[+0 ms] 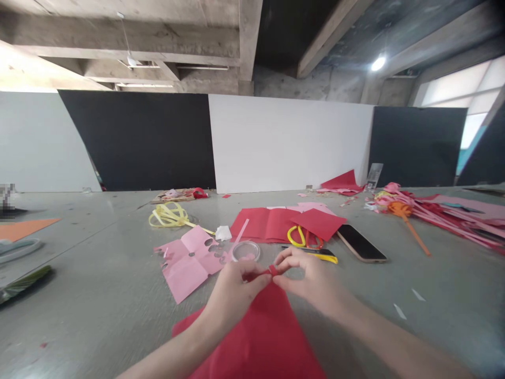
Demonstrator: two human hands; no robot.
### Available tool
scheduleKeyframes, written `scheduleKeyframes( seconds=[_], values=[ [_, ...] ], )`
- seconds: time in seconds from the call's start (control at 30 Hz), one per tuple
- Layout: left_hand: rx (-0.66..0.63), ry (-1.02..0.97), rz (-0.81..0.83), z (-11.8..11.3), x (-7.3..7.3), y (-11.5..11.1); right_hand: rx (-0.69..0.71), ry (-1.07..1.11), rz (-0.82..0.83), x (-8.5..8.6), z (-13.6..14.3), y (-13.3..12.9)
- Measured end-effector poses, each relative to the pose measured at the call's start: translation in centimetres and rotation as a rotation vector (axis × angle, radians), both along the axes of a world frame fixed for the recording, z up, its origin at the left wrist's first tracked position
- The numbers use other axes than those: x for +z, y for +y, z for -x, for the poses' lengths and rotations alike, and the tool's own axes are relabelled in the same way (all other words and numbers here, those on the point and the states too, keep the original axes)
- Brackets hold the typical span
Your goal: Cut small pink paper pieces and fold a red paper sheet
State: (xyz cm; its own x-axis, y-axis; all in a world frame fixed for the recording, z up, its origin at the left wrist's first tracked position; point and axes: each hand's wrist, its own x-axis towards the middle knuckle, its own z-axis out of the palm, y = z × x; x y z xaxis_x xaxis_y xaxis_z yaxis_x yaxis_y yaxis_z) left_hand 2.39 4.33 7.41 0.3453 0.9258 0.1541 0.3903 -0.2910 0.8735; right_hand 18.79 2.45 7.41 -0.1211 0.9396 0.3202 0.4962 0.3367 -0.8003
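Note:
A large sheet of red paper [260, 337] stretches toward me, narrowing to a small bunched or rolled tip between my hands. My left hand [236, 287] pinches that tip from the left with thumb and fingers. From the right, my right hand [310, 276] grips the same tip, its fingertips almost touching the left ones. Just beyond my fingers lies a roll of clear tape [246, 252]. Scissors with yellow and orange handles [298, 237] and a yellow-handled cutter [325, 258] rest close behind my right hand.
Pink paper with cut holes [189, 263] lies left of my hands. Folded red paper [252, 223], a phone [362, 243] and yellow ribbon loops [169, 215] are farther back. Pink paper stems [445, 216] pile up at right. White and black panels [292, 145] stand behind.

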Motion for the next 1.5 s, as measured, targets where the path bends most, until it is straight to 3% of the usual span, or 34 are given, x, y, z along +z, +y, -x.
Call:
scheduleKeyframes(
  seconds=[0.27,0.47,0.77,1.07,1.17,1.33,1.5],
  values=[
    [-0.024,0.030,-0.021,0.1,0.0,0.0,0.005,-0.130,-0.065,0.4,0.0,-0.2],
    [-0.096,0.040,0.041,0.2,0.0,0.1,0.009,-0.023,0.046,0.4,0.0,-0.1],
    [-0.059,0.014,0.078,0.2,-0.1,0.2,0.002,0.181,0.181,0.8,0.4,-0.3],
    [-0.030,0.029,0.073,0.3,-0.5,0.3,-0.022,0.298,0.217,-0.4,0.7,0.1],
    [-0.036,0.049,0.037,0.3,-0.7,0.4,-0.027,0.205,0.175,-0.9,0.5,0.4],
    [-0.062,0.127,-0.060,0.4,-1.0,1.0,-0.007,-0.116,-0.043,-1.1,0.0,0.7],
    [-0.006,0.232,-0.189,0.4,-2.0,1.6,0.026,-0.300,0.022,-1.2,-0.3,0.8]
  ],
)
